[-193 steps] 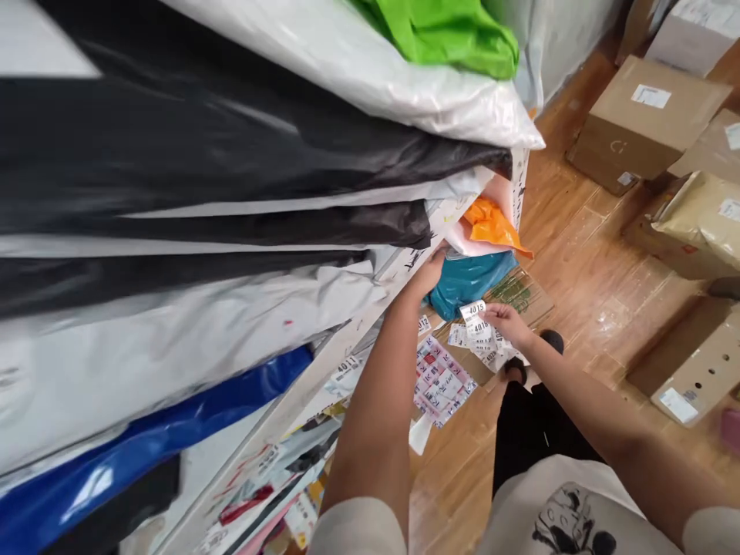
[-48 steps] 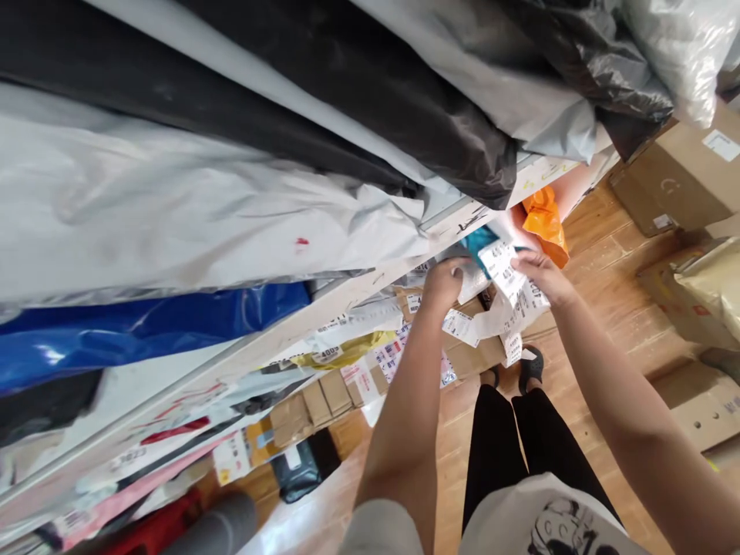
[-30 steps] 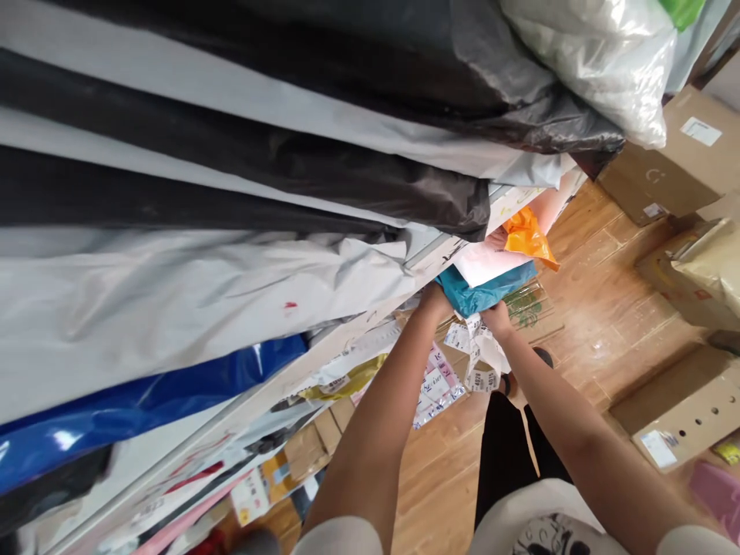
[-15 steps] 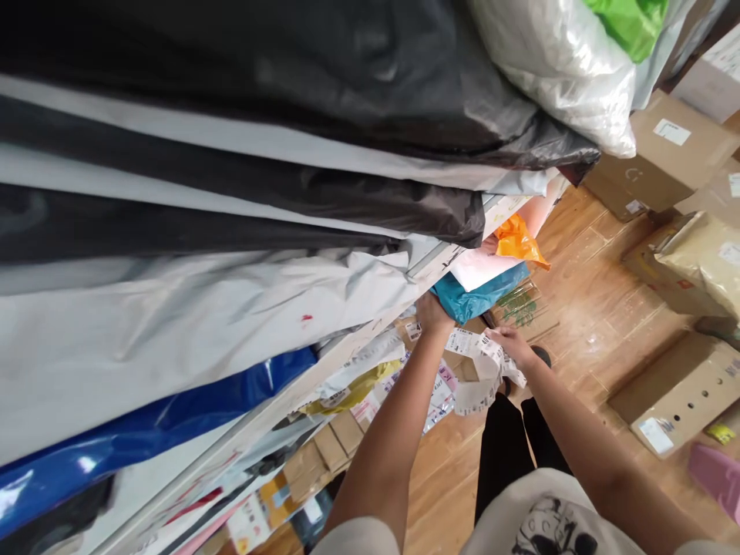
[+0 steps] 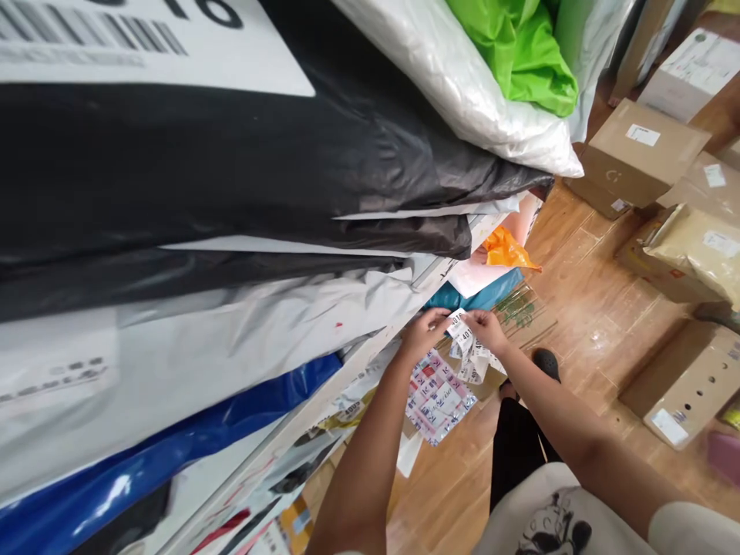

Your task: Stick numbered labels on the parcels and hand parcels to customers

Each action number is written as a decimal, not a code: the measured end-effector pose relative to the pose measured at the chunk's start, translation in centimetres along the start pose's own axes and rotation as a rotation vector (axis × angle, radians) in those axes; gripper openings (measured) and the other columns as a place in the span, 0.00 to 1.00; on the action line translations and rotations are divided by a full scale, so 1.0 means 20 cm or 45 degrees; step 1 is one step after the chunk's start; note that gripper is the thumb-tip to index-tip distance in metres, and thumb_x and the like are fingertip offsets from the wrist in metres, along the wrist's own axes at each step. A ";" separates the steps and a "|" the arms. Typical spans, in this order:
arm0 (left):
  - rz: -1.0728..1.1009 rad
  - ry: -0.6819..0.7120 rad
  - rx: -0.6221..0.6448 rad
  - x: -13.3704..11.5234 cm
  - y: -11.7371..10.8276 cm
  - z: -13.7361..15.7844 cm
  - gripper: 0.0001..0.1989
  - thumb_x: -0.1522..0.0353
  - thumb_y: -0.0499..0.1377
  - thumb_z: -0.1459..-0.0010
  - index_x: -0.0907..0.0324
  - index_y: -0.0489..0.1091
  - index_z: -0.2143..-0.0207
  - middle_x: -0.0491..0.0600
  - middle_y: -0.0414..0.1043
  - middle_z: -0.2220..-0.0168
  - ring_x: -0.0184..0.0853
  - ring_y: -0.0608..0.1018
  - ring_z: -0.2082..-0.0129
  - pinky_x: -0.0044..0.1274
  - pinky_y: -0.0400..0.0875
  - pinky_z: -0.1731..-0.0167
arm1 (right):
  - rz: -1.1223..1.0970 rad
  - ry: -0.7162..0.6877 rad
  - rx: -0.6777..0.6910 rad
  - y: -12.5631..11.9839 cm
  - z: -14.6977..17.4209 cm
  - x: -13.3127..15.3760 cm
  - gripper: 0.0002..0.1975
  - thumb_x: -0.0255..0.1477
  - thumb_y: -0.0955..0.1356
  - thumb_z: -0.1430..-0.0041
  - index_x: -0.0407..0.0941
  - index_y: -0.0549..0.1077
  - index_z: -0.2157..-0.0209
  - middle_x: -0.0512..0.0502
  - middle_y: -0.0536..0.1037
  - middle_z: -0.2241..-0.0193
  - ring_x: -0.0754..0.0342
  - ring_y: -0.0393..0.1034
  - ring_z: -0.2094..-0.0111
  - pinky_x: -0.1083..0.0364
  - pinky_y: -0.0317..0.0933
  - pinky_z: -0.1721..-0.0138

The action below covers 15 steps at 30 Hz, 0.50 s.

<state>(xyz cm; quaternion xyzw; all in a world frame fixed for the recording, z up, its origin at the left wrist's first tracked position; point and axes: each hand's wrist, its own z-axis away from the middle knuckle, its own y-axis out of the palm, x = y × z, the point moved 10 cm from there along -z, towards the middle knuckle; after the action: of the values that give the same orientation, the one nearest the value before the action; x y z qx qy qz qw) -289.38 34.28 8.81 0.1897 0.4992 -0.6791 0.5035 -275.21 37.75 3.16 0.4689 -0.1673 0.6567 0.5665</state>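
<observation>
A strip of white printed labels (image 5: 461,330) with barcodes and large numbers hangs in loose folds between my hands. My left hand (image 5: 426,334) pinches the left edge of its top label. On the other side, my right hand (image 5: 487,331) is closed on the same strip. Just beyond my fingers a teal plastic parcel (image 5: 496,290) sticks out of the shelf. Below my left hand lies a pink, white and blue patterned mailer (image 5: 440,401), partly covered by the labels.
Black parcels (image 5: 243,169), a grey parcel (image 5: 231,347) and a blue parcel (image 5: 185,443) fill the shelf at left. An orange bag (image 5: 509,248) juts out ahead. Cardboard boxes (image 5: 641,150) stand on the wooden floor (image 5: 583,277) at right.
My left hand has left the teal parcel and come to the label strip. My right hand has moved left with the strip. More of the patterned mailer shows, and the view has shifted.
</observation>
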 end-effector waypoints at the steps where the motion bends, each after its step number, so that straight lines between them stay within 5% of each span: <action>1: -0.046 -0.009 -0.016 0.01 0.01 0.00 0.13 0.60 0.58 0.44 0.58 0.74 0.62 0.49 0.80 0.65 0.38 0.80 0.63 0.26 0.73 0.61 | 0.032 -0.015 -0.032 0.00 -0.01 -0.01 0.28 0.56 0.75 0.68 0.45 0.70 0.84 0.54 0.67 0.87 0.60 0.57 0.82 0.58 0.53 0.79; 5: -0.162 -0.032 -0.147 0.03 0.02 0.02 0.07 0.63 0.58 0.43 0.57 0.71 0.69 0.49 0.78 0.68 0.38 0.78 0.66 0.27 0.70 0.63 | 0.128 -0.044 -0.144 -0.03 0.00 -0.06 0.28 0.53 0.75 0.65 0.45 0.64 0.87 0.56 0.63 0.88 0.61 0.53 0.82 0.58 0.50 0.80; 10: -0.505 0.001 -0.411 -0.05 0.00 0.06 0.04 0.66 0.60 0.41 0.57 0.73 0.66 0.55 0.74 0.60 0.43 0.75 0.57 0.30 0.67 0.57 | 0.166 -0.006 -0.218 -0.08 0.04 -0.13 0.28 0.56 0.74 0.65 0.46 0.64 0.84 0.55 0.65 0.86 0.60 0.56 0.81 0.58 0.51 0.79; 15: -0.855 -0.027 -0.468 -0.10 0.09 0.07 0.08 0.64 0.58 0.39 0.57 0.75 0.62 0.58 0.71 0.57 0.47 0.73 0.54 0.33 0.66 0.56 | 0.131 0.076 -0.182 -0.12 0.10 -0.17 0.28 0.55 0.75 0.68 0.45 0.66 0.84 0.55 0.65 0.87 0.60 0.56 0.82 0.58 0.52 0.80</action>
<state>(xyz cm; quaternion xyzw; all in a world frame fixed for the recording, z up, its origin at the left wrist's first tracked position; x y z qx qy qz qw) -286.64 33.98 10.04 -0.0848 0.6418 -0.7074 0.2836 -272.36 34.99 0.74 0.3981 -0.2208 0.6850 0.5688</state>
